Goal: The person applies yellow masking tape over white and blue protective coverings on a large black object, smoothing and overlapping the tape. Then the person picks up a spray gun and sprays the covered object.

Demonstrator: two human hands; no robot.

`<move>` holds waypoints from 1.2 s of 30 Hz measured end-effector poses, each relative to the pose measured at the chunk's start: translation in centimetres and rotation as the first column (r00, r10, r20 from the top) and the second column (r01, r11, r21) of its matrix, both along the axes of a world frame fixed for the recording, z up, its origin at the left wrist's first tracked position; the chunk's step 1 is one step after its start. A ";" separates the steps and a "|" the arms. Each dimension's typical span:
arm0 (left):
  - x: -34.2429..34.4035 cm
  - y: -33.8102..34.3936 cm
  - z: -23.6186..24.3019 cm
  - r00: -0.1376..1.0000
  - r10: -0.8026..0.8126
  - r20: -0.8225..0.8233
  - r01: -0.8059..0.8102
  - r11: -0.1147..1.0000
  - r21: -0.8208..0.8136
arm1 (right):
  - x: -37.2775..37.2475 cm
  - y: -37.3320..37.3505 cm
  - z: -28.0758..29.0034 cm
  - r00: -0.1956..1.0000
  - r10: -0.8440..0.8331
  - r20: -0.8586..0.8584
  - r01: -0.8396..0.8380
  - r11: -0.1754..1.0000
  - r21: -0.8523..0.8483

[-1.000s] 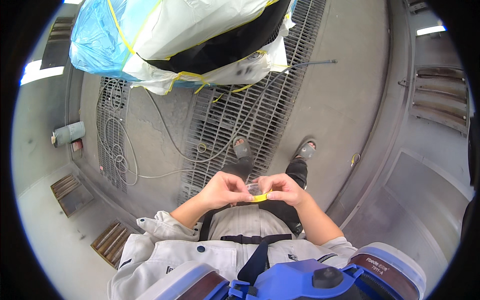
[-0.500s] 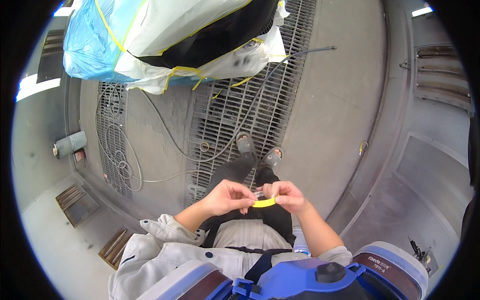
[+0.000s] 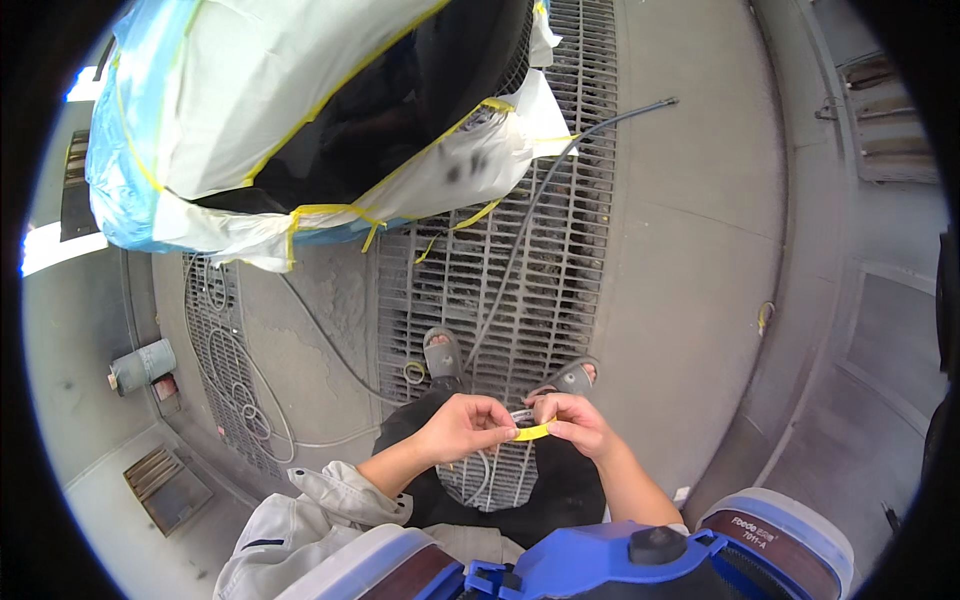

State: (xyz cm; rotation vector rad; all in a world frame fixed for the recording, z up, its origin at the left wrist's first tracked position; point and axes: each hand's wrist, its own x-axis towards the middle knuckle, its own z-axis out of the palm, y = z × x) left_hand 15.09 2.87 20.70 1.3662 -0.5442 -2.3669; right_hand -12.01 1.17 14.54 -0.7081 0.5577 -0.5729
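Observation:
Low in the view, in front of my body, both hands hold a small roll of yellow masking tape [image 3: 535, 431]. My left hand [image 3: 464, 428] pinches its left end between thumb and fingertips. My right hand [image 3: 578, 424] is closed on the other side, thumb at the yellow outer face and fingers behind. The roll's pale inner ring shows a little between the hands. Ahead and to the left stands a vehicle body with a shiny black panel [image 3: 350, 130]. White masking paper [image 3: 250, 80], blue film [image 3: 120, 190] and yellow tape edge that panel.
A dark hose [image 3: 530, 200] runs across the floor grating [image 3: 560, 260], and coils of hose [image 3: 235, 380] lie at the left. A tape ring [image 3: 414, 372] lies by my left foot. Blue respirator parts [image 3: 610, 560] fill the bottom edge. A wrapped roll [image 3: 143, 366] is at the left wall.
The masked vehicle appears larger and lower in view. My feet have moved wider apart. Both hands keep hold of the tape roll and sit slightly lower.

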 end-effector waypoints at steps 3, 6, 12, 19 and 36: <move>2.8 -1.2 -7.5 0.997 -0.010 0.073 0.007 0.999 0.042 | 2.9 -2.6 -8.4 0.996 0.046 0.074 -0.040 0.995 -0.089; 5.6 -3.3 -13.9 0.988 -0.009 0.153 0.022 0.996 -0.081 | 5.7 -5.5 -16.0 0.985 0.138 0.107 -0.111 0.967 -0.228; 8.8 -7.1 -22.6 0.935 0.014 0.355 0.112 0.936 -0.333 | 10.4 -10.2 -25.6 0.967 0.226 0.119 -0.159 0.897 -0.413; 11.4 -9.4 -23.1 0.953 0.147 0.266 -0.004 0.881 -0.473 | 15.4 -14.2 -30.5 0.894 0.099 0.436 -0.041 0.989 -0.140; 13.4 -0.9 -18.0 0.789 0.545 0.283 -0.230 0.690 -0.686 | 22.4 -17.9 -22.2 0.749 0.589 0.302 -0.282 0.697 -0.659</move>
